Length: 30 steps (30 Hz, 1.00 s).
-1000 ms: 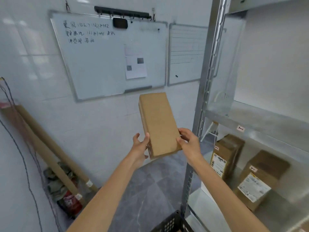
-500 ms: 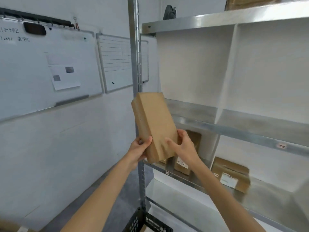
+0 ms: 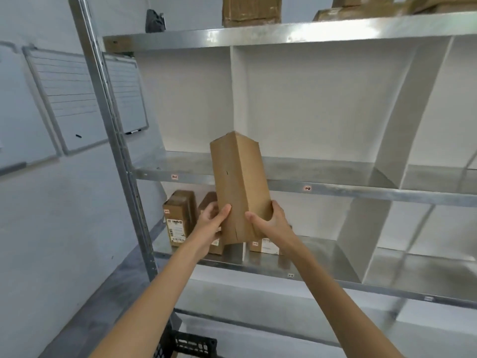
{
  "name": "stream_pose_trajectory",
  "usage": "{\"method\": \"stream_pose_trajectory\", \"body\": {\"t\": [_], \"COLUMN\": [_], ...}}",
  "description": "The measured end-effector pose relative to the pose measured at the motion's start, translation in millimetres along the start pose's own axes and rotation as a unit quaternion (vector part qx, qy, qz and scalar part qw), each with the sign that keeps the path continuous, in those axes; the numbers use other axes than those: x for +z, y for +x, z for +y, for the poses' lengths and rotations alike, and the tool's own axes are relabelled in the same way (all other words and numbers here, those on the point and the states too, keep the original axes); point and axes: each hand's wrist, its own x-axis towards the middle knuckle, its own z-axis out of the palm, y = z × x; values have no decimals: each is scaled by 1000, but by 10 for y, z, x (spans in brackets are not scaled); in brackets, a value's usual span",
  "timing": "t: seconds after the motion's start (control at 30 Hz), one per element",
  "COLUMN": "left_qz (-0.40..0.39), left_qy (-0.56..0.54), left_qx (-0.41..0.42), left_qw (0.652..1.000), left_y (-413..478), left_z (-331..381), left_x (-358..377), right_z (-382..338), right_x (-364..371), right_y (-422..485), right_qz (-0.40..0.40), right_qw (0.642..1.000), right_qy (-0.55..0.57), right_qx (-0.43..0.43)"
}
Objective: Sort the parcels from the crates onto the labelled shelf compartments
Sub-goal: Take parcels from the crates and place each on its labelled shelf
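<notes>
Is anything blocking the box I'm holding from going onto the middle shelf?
Nothing visible. The box is in front of the middle shelf, whose near compartments look bare; only the white divider stands between them.

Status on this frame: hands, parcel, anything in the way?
Left hand and right hand both grip the parcel at its lower end. Parcel near-upright, in front of the middle shelf, not set down. Nothing visible between them.

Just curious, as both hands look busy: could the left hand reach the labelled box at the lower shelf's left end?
Probably not yet: the left hand grips the parcel with the right hand. The box itself stands unblocked.
</notes>
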Motion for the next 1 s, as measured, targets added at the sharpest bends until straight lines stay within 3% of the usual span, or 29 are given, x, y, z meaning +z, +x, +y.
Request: {"method": "stream_pose_trajectory", "body": {"t": [0.17, 0.27, 0.37, 0.43, 0.53, 0.63, 0.77, 0.87, 1.0], "left_qz": [-173, -205, -146, -97, -44, -22, -46, -54, -37], "left_qy": [-66, -40, 22, 39, 55, 96, 97, 28, 17], "left_qx": [-98, -95, -46, -29, 4, 33, 24, 13, 51], "left_qw": [978, 973, 988, 994, 998, 995, 994, 998, 998], "left_y": [-98, -111, -91, -83, -103, -95, -103, -99, -93], "left_z": [-23, -52, -44, -36, -5, 6, 8, -20, -36], "left_x": [185, 312, 492, 586, 732, 849, 895, 881, 878], "right_z": [172, 257, 260, 192, 112, 143, 163, 149, 111], "right_x": [-274, -387, -512, -576, -598, -548, -516, -580, -715], "right_y": [-266, -373, -446, -486, -494, -470, -489, -511, -572], "right_qz": [-76, -72, -10, 62, 92, 88, 110, 128, 123], "right_qw": [982, 979, 989, 989, 954, 934, 954, 965, 976], "right_qy": [172, 189, 145, 56, -129, -223, -161, -87, 20], "right_qx": [2, -11, -38, -123, -253, -266, -227, -210, -180]}}
